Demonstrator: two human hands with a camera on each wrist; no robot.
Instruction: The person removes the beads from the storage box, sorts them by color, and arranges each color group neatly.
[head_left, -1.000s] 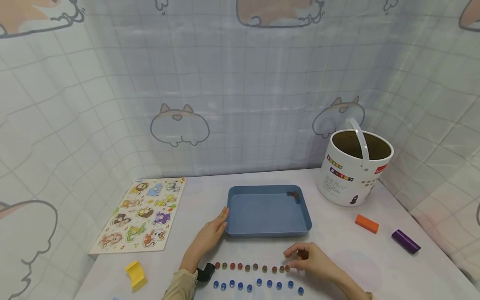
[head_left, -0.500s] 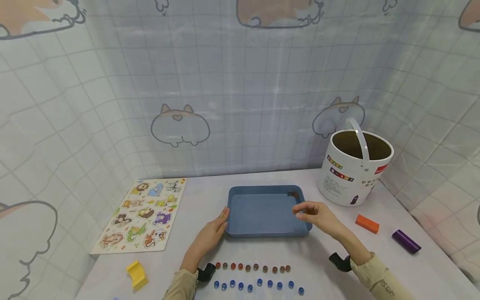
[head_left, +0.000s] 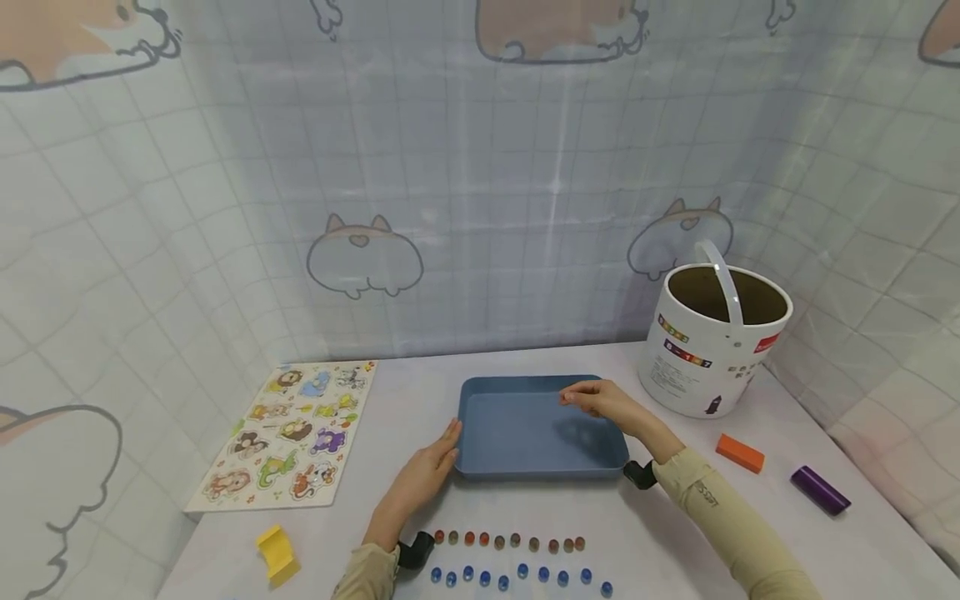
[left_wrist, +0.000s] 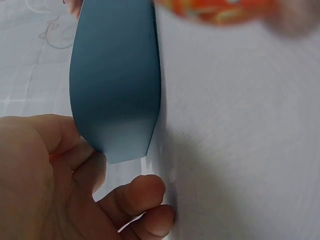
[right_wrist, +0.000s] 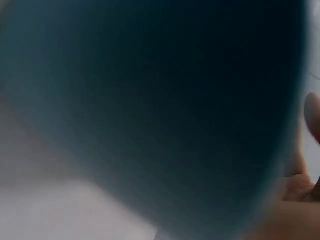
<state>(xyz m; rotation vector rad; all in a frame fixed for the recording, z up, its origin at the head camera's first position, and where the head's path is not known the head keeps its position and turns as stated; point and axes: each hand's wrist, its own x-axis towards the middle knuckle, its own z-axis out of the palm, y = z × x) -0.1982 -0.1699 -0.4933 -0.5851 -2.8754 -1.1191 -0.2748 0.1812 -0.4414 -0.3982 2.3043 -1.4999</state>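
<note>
My left hand (head_left: 427,467) rests against the left side of the blue tray (head_left: 517,477). In the left wrist view its fingertips (left_wrist: 145,192) lie beside the tray's corner, loosely bent. Over the tray's right half hovers my right hand (head_left: 600,398), thumb and fingertips brought close together. I cannot tell whether a bead is between them. The hand covers the tray's back right corner. Nearer me lies a row of small red and brown beads (head_left: 484,538), and in front of it a row of blue beads (head_left: 522,572). A tray wall, blurred and dark, fills most of the right wrist view.
A white bucket (head_left: 675,367) with a raised handle stands at the back right. An orange block (head_left: 740,452) and a purple block (head_left: 821,490) lie near it. At left are an animal puzzle board (head_left: 288,433) and a yellow block (head_left: 277,554).
My right hand has gone from the right end of the red-brown row up over the tray, its fingertips drawing closer together. The left hand stays at the tray's side.
</note>
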